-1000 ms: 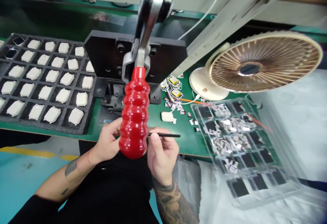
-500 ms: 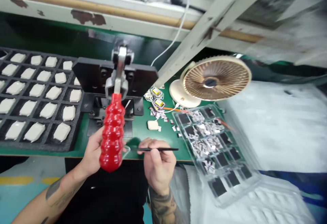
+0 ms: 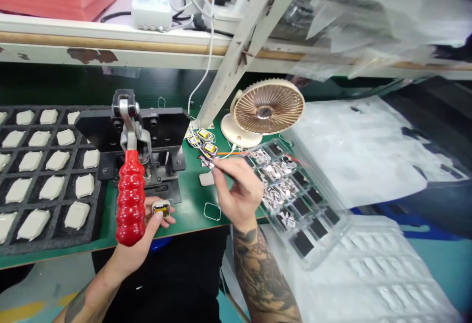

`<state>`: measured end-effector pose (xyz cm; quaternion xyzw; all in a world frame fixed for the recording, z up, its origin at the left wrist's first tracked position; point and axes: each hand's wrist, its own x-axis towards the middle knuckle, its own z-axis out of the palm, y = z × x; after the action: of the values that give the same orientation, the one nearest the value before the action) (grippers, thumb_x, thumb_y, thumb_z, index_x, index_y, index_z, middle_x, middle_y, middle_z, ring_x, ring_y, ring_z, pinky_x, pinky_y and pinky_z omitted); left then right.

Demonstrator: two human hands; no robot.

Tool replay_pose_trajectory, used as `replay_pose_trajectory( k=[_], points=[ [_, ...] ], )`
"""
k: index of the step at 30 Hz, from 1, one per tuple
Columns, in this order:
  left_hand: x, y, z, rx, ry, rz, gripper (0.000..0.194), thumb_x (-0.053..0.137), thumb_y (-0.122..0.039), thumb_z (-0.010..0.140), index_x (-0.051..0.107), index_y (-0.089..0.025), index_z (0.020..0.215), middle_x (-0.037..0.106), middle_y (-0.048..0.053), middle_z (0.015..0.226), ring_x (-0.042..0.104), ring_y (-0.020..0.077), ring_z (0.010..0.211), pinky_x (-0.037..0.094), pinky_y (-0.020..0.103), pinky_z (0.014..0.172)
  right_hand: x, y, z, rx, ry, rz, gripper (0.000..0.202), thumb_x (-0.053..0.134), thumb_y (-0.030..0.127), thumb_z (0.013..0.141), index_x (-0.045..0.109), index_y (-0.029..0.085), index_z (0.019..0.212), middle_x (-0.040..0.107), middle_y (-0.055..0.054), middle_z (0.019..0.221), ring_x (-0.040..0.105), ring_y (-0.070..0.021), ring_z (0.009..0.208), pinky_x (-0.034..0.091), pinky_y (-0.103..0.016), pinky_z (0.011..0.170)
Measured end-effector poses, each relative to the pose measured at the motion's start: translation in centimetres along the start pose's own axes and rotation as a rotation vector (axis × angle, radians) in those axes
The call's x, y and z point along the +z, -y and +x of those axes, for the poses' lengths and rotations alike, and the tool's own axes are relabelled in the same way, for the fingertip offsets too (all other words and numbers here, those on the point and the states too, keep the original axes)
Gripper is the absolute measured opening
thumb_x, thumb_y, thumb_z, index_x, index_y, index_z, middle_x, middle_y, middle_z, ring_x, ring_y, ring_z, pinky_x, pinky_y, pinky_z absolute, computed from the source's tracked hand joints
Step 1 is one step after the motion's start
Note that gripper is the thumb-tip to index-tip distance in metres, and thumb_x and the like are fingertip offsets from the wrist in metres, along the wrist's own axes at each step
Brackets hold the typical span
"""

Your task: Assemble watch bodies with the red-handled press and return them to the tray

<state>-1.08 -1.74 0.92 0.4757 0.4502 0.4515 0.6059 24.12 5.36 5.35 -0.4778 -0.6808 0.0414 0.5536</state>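
Note:
My left hand (image 3: 147, 224) holds a small white device casing (image 3: 161, 209) below the press handle, thumb on its near side. The casing's open face shows yellow and dark parts. My right hand (image 3: 239, 190) reaches over the bench with thumb and forefinger brought together at a pile of small parts (image 3: 206, 161); what they grip, if anything, I cannot make out. Just left of that hand lies a white block (image 3: 207, 179), partly covered by it. A thin white rectangular frame (image 3: 212, 211) rests on the green bench between my hands.
A press with a red handle (image 3: 131, 197) stands in front of my left hand. Foam trays of white casings (image 3: 51, 187) lie left. Several yellow-centred pieces (image 3: 209, 149) sit near a fan (image 3: 268, 109). A clear compartment tray (image 3: 311, 259) holds small parts on the right.
My right hand has moved up and right to the small parts; the black tweezers no longer show. The thin frame now lies on the bench. The casing in my left hand has come into sight.

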Motion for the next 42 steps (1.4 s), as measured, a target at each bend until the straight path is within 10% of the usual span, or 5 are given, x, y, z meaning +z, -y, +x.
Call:
replay_pose_trajectory(
  k=[8,12,18,26,42],
  points=[
    [0.1,-0.3,0.1,0.030,0.016,0.024,0.032,0.072,-0.033,0.109,0.062,-0.021,0.137,0.086,0.012,0.121,0.087,0.0240,0.098,0.070,0.031,0.080,-2.2,1.6,-6.8,-0.046,0.550,-0.232,0.063,0.075,0.059,0.101,0.064,0.019,0.149,0.077,-0.013,0.128,0.069,-0.0322,0.119,0.049,-0.054,0.103],
    [0.1,-0.6,0.3,0.027,0.025,0.037,0.045,0.070,-0.033,0.110,0.062,-0.017,0.152,0.086,0.014,0.121,0.087,0.0231,0.091,0.070,0.030,0.076,-3.7,0.2,-5.7,0.049,0.437,-0.310,0.033,0.063,0.028,0.110,0.065,0.022,0.142,0.076,-0.012,0.132,0.065,-0.0303,0.124,0.049,-0.051,0.105],
    [-0.4,-1.2,0.7,-0.009,0.100,-0.078,0.050,0.071,-0.034,0.109,0.057,-0.015,0.154,0.082,0.021,0.134,0.086,0.0320,0.111,0.073,0.038,0.087,-3.0,-3.2,-2.7,0.043,0.709,-0.328,0.022,0.057,0.021,0.112,0.071,0.024,0.128,0.077,-0.008,0.141,0.063,-0.0311,0.122,0.050,-0.051,0.098],
    [-0.2,0.1,0.4,-0.053,0.006,-0.161,0.050,0.093,-0.023,0.091,0.060,-0.020,0.129,0.088,0.010,0.107,0.088,0.0298,0.097,0.071,0.034,0.083,-2.1,0.5,-2.9,0.052,0.354,0.031,0.030,0.074,0.014,0.101,0.074,0.025,0.129,0.077,-0.010,0.131,0.074,-0.0279,0.121,0.059,-0.050,0.106],
    [-0.4,0.4,0.0,0.143,0.134,-0.004,0.039,0.067,-0.017,0.107,0.054,-0.022,0.144,0.084,0.013,0.127,0.084,0.0239,0.113,0.066,0.035,0.101,2.4,3.9,-7.3,0.060,0.472,0.199,0.041,0.079,0.016,0.099,0.077,0.034,0.135,0.077,-0.006,0.141,0.075,-0.0293,0.125,0.064,-0.054,0.111]
  ],
)
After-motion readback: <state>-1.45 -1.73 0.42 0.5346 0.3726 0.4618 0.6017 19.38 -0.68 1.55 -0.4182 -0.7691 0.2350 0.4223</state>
